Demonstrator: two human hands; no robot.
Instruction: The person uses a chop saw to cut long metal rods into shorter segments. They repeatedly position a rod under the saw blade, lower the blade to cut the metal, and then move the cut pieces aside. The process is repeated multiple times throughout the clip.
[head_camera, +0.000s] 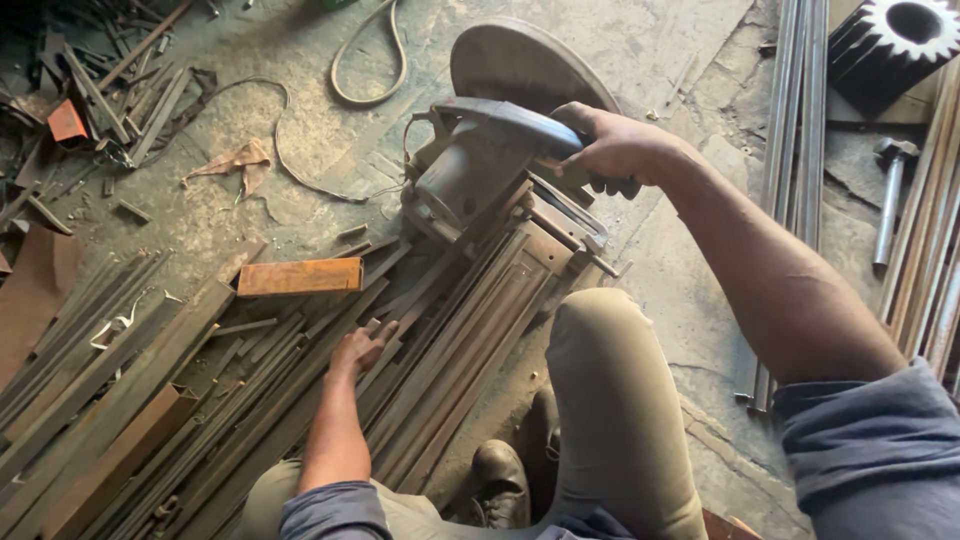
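Right hand (610, 150) is clenched around the handle of the chop saw (480, 165), blade guard tilted up behind it. Left hand (358, 350) lies flat, fingers spread, pressing the flat steel strips (440, 340) fed under the saw. An orange-brown block (298, 276) sits just left of the saw.

a single head-worn view looks steeply down, close over the person's knees, onto the workshop floor (690, 60).
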